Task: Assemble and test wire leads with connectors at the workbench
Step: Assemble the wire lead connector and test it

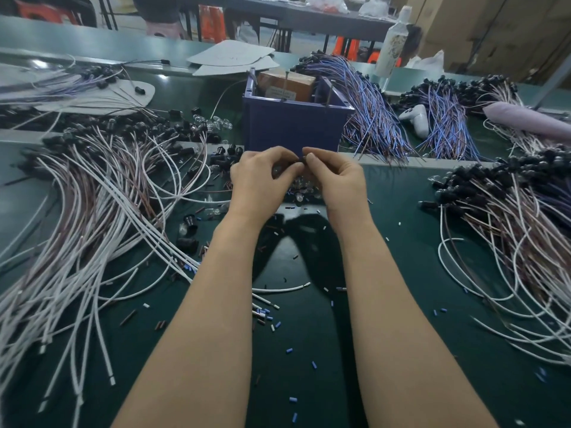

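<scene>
The left hand (262,180) and right hand (336,183) together pinch a small black connector (300,163) above the dark green bench surface (309,350), just before the blue plastic box (293,125); white wire leads (92,227) crowd its left edge

Close head-worn view, forward-down over workbench (293,350)

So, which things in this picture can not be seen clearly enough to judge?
Head view: small dark part pinched by left hand and right hand, mostly covered by fingers; type unclear.
Head view: blue box, near wall hides the contents below the brown carton.
Head view: white wires, cut off by the left edge.
</scene>
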The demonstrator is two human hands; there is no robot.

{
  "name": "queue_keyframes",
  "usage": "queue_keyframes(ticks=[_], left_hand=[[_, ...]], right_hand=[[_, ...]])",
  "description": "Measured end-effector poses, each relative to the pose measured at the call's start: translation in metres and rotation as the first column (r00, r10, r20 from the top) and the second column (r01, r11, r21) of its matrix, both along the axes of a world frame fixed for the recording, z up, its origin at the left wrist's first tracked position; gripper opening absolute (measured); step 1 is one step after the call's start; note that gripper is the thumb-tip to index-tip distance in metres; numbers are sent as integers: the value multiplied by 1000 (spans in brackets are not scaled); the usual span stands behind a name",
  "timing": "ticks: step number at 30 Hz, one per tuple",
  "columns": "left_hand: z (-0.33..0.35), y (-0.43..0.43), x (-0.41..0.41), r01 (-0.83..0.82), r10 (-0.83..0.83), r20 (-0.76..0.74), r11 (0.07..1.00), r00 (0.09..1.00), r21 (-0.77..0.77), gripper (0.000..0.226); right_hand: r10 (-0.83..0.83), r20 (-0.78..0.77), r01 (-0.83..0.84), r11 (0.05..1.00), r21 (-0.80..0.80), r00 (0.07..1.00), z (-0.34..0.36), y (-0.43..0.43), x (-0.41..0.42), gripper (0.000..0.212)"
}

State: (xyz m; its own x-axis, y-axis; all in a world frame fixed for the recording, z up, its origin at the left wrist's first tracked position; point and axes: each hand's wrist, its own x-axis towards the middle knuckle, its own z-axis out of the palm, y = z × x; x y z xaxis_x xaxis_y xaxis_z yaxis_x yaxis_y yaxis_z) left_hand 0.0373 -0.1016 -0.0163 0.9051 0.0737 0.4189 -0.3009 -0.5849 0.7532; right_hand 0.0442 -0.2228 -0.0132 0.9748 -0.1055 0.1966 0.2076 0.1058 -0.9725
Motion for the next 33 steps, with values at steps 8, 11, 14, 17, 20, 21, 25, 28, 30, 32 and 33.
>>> queue_keyframes(ticks=[8,11,14,17,20,21,25,28,30,32,33], left_hand=[[1,1,0,114,-123,-91,989,988,-98,21],[2,-1,-1,95,-102,-59,990,993,-105,18],[2,-3,-2,80,-85,-47,991,995,-107,17],[2,-1,-1,70,-73,-39,994,997,-80,16],[0,-2,-1,63,-68,-54,995,996,-83,17],[-1,-2,-1,54,-59,-58,994,997,-95,18],[-2,-3,0,37,-47,-86,992,995,-119,20],[-4,-6,1,-3,4,-50,1000,999,7,21],[-1,-9,0,-45,45,63,999,997,-5,16],[4,-9,-1,-33,49,164,995,985,-95,19],[7,-10,-1,-13,30,151,993,988,-116,32]], right_hand=[[-7,-105,22,989,148,994,-3,-1,1,11],[27,-124,1,975,222,992,-4,2,2,10],[14,-111,9,979,203,994,-5,5,3,12],[15,-111,7,980,197,994,-6,7,4,11],[3,-119,19,983,183,993,-6,8,4,12],[5,-122,18,982,188,992,-6,9,3,13],[37,-110,-21,989,146,993,-5,7,2,16],[0,-78,-4,998,-59,997,-5,6,2,3],[-93,-66,85,989,-118,993,-3,5,3,6],[-157,-112,162,986,34,981,-1,0,5,13],[-136,-162,166,968,190,977,2,-3,5,16]])
